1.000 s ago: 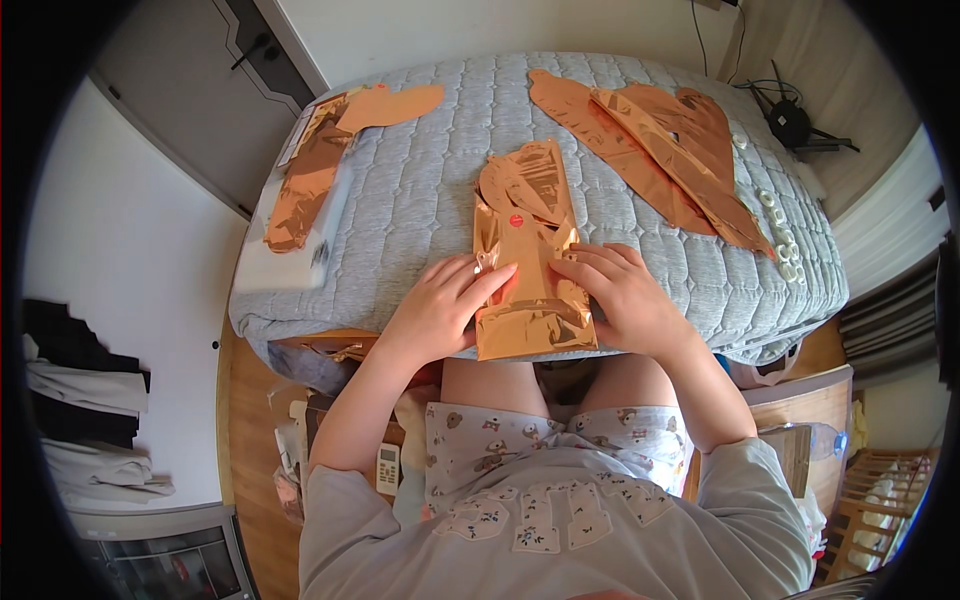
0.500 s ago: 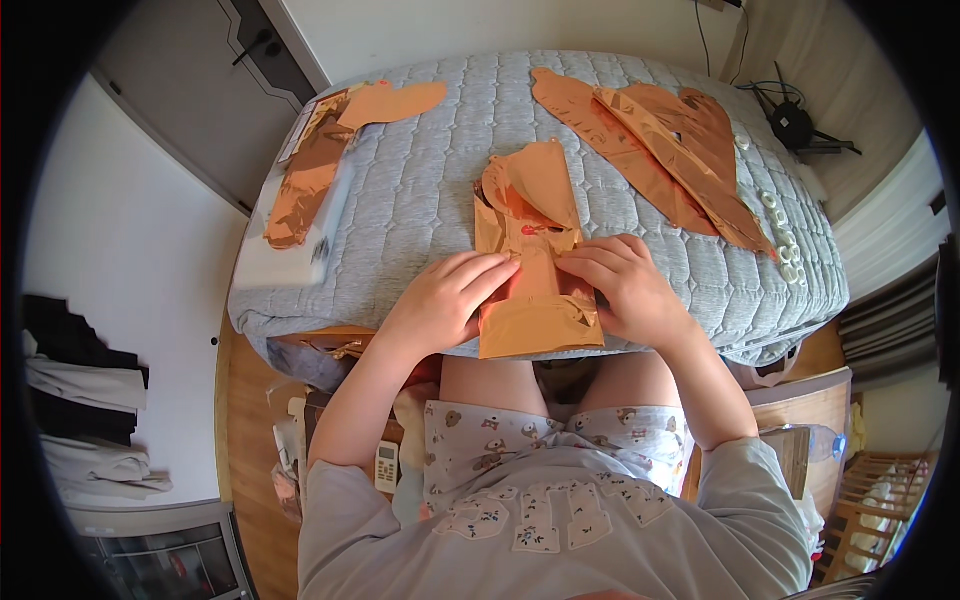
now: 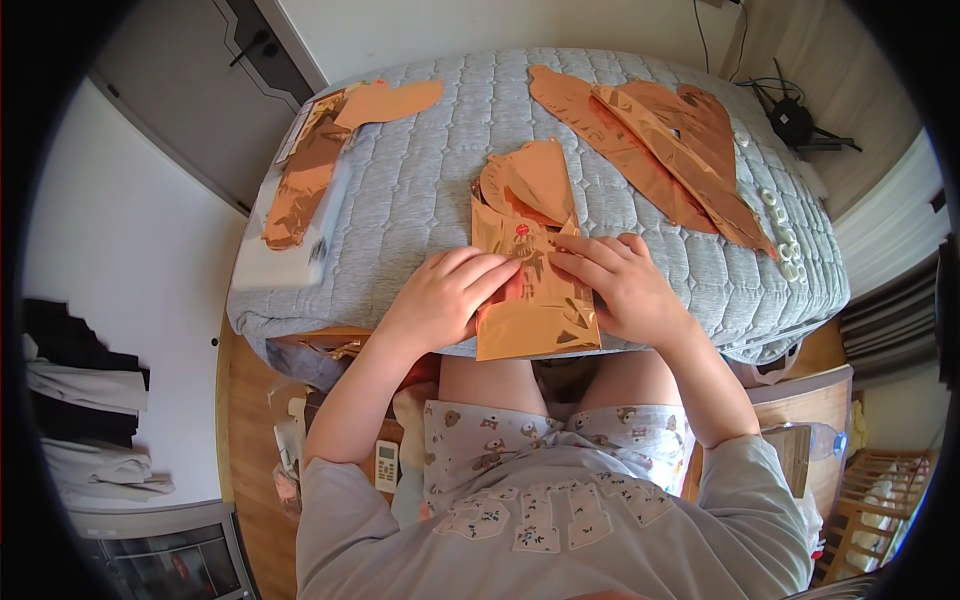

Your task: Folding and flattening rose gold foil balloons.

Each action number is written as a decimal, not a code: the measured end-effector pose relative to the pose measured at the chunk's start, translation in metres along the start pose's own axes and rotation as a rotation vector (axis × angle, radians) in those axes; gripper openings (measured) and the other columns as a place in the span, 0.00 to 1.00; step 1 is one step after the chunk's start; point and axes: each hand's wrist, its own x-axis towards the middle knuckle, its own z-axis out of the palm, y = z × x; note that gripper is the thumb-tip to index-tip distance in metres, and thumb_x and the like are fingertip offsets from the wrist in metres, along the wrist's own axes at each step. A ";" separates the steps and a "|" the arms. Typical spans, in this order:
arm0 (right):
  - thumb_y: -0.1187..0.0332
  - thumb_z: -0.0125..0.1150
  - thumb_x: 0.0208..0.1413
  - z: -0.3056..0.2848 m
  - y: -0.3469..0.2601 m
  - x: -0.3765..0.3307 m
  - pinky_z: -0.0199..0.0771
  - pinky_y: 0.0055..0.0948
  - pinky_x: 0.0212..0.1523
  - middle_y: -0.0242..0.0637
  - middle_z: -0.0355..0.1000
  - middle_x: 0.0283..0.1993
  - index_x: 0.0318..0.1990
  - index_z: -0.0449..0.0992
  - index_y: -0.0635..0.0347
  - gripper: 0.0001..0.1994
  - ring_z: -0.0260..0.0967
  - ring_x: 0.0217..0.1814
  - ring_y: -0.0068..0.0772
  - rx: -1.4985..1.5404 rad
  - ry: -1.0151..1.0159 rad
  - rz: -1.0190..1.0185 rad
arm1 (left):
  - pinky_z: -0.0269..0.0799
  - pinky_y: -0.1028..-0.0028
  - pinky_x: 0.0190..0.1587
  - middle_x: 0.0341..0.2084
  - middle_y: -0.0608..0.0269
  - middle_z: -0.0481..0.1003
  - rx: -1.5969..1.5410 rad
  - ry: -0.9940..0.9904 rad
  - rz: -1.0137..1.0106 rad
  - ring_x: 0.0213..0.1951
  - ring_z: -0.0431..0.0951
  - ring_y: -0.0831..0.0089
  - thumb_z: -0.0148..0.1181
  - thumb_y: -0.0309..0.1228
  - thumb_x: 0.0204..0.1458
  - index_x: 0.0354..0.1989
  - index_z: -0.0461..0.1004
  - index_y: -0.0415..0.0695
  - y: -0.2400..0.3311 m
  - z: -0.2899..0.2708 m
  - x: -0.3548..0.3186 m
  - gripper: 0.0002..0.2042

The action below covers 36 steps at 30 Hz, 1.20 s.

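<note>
A flat, copper-coloured foil balloon [image 3: 536, 320] lies in front of me near the bed's close edge, its sides folded in and its far part rounded. A small red mark shows near its middle. My left hand [image 3: 453, 292] grips its left side, fingertips on top of the foil. Opposite it, my right hand [image 3: 625, 287] holds the right side in the same way, fingers bent over the foil. Both thumbs are largely hidden.
More flat foil balloons [image 3: 660, 150] overlap at the far right of the quilted bed [image 3: 440, 190]. White rings [image 3: 785, 240] lie beside them. At the left, another foil piece [image 3: 305, 185] rests on a whitish plastic package [image 3: 262, 262]. A black router [image 3: 792, 122] stands beyond the right corner.
The foil between my hands lies flatter and its reflections have shifted. Both hands stay in nearly the same place on its sides.
</note>
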 end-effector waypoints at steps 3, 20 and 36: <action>0.73 0.67 0.46 0.004 0.005 -0.002 0.60 0.41 0.59 0.31 0.75 0.60 0.59 0.76 0.50 0.28 0.71 0.59 0.35 -0.006 -0.014 -0.015 | 0.72 0.61 0.58 0.53 0.63 0.77 0.002 -0.002 0.016 0.54 0.74 0.60 0.68 0.35 0.48 0.58 0.76 0.45 -0.002 0.001 0.002 0.26; 0.60 0.64 0.65 0.003 0.018 0.040 0.75 0.39 0.41 0.45 0.81 0.35 0.46 0.82 0.67 0.16 0.76 0.34 0.47 0.497 -0.008 0.269 | 0.77 0.69 0.39 0.39 0.60 0.85 -0.699 0.107 -0.551 0.33 0.84 0.67 0.68 0.34 0.59 0.52 0.78 0.35 -0.027 0.015 0.024 0.18; 0.55 0.67 0.61 0.022 0.030 0.063 0.71 0.33 0.32 0.43 0.78 0.30 0.40 0.73 0.68 0.21 0.75 0.30 0.32 0.387 0.045 0.708 | 0.76 0.72 0.41 0.35 0.58 0.80 -0.754 0.187 -0.670 0.37 0.81 0.73 0.67 0.28 0.59 0.76 0.51 0.39 -0.022 0.007 0.023 0.39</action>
